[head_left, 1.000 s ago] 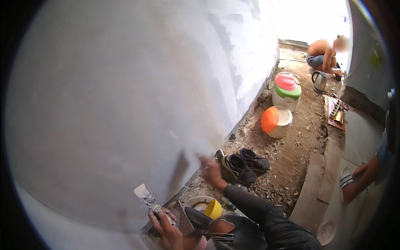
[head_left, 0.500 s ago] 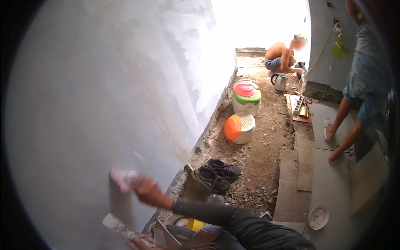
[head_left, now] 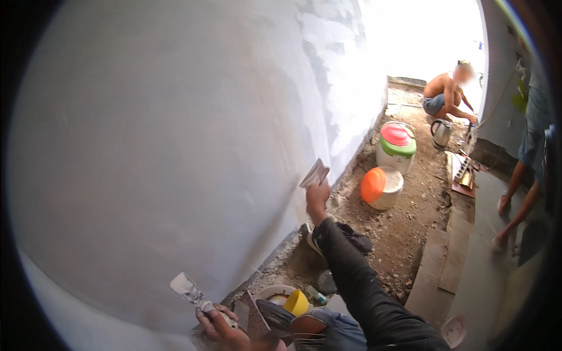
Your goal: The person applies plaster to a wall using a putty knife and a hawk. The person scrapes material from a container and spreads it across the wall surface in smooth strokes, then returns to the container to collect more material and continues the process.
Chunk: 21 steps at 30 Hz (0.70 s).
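Observation:
My right hand [head_left: 318, 200], at the end of a dark sleeve, grips a flat trowel [head_left: 315, 174] at the grey-white plastered wall [head_left: 175, 152]. Whether the blade touches the wall I cannot tell. Low down near the wall's foot, my left hand [head_left: 221, 326] is closed round the handle of a putty knife [head_left: 188, 288]. Whitish plaster is smeared over that knife's blade and handle, and the blade points up and left.
A yellow container [head_left: 297, 302] sits by a whitish basin [head_left: 272, 291] near my knees. Dark shoes [head_left: 355, 238] lie partly behind my arm. Lidded buckets [head_left: 396, 153], a kettle [head_left: 441, 134] and a crouching person [head_left: 448, 93] are farther along; another person [head_left: 530, 158] stands right, on boards [head_left: 430, 266].
My right hand has swept the trowel right and farther up along the wall. My left hand still holds the putty knife. The whole view has shifted, placing the buckets and people farther right.

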### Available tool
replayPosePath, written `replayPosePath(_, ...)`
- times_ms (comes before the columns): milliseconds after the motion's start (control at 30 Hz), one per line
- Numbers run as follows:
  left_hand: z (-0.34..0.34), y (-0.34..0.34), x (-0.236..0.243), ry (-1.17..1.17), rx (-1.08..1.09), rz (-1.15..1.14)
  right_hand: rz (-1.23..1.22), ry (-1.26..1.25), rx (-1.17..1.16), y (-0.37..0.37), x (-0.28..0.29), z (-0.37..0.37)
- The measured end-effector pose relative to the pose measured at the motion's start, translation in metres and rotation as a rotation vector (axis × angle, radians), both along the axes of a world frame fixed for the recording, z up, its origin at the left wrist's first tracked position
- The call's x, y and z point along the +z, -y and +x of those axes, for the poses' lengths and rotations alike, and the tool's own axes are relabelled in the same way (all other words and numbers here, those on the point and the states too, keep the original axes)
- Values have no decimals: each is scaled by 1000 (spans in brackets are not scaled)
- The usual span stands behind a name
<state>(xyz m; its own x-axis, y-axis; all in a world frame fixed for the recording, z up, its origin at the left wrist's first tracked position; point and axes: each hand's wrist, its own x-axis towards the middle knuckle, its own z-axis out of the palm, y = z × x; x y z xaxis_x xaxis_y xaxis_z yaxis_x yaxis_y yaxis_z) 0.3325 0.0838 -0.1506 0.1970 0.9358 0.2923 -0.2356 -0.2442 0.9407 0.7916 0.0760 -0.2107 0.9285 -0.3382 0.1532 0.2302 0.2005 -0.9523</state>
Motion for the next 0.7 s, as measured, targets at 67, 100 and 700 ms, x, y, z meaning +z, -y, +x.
replayPosePath(67,-17,1,1,-28,64,7,-91,-166,343,-17,77,-27)
replayPosePath(100,-13,5,7,-56,73,33,-171,26,253,-23,98,-25)
replayPosePath(700,-47,-14,-15,-116,237,338,-537,726,322,-35,-46,-190)
